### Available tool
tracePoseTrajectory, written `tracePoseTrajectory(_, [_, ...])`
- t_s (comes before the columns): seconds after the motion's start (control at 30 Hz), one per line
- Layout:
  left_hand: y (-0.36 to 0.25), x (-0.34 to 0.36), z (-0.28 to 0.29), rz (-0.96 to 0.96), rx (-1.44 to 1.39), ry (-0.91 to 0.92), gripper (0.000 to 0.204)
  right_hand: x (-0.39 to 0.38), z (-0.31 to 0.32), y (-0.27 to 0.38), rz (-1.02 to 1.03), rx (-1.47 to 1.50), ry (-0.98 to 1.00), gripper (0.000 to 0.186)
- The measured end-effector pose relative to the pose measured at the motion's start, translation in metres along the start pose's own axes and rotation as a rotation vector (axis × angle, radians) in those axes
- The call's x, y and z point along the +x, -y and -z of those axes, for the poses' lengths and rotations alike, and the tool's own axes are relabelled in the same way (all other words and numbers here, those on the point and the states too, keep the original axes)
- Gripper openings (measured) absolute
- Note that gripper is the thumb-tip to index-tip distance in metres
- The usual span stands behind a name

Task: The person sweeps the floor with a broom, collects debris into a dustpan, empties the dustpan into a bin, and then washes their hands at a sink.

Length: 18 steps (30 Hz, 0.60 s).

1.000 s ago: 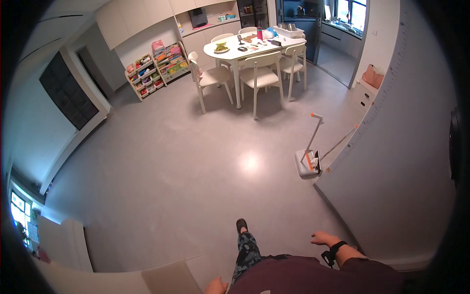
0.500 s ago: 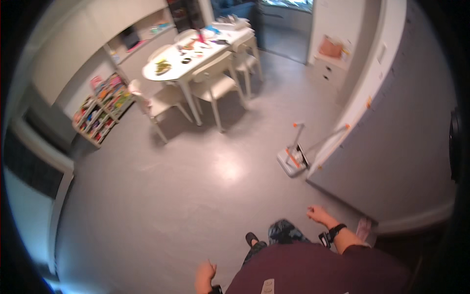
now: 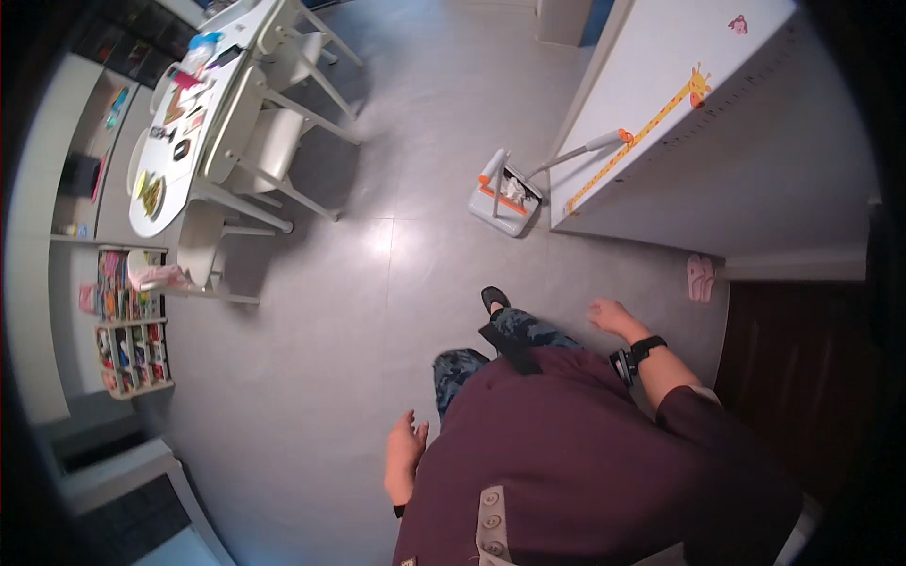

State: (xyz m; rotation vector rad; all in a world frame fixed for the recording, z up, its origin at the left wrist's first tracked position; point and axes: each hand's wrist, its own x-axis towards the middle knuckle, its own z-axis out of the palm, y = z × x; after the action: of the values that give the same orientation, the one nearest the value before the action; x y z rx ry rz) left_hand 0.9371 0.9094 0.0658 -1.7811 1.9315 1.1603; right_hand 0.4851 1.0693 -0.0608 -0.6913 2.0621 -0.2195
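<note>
My left hand (image 3: 406,447) hangs beside my body over the floor, fingers slightly apart and nothing in it. My right hand (image 3: 613,318) is held out on the other side, loosely bent and holding nothing. A dark watch-like band (image 3: 647,349) with a small device is on my right wrist. Nearest ahead of my right hand stands a grey bucket-like container (image 3: 505,215) with orange trim and whitish material inside. A grey handle with an orange tip rises from it, and a longer pole (image 3: 580,151) leans toward the wall. Neither hand touches them.
A white table (image 3: 203,118) with several chairs and small items stands at the far left. Below it is a shelf of books and bins (image 3: 132,330). A partition wall (image 3: 708,179) with a giraffe sticker is at right, with pink slippers (image 3: 700,278) and a dark door (image 3: 783,377).
My view has turned to the right and tilted down, so the table sits further left. I have stepped nearer the grey container, and my other foot is now forward. Both hands remain without anything.
</note>
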Motion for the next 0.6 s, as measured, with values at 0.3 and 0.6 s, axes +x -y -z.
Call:
tracePoseTrajectory(0.3, [-0.048, 0.109, 0.087, -0.201, 0.233, 0.053, 0.045, 0.025, 0.029, 0.036, -0.041, 0.102, -0.207, 0.038])
tracePoseTrajectory(0.6, [-0.192, 0.259, 0.190, -0.858, 0.371, -0.050, 0.025, 0.013, 0.161, 0.182, 0.096, 0.057, -0.989, 0.035])
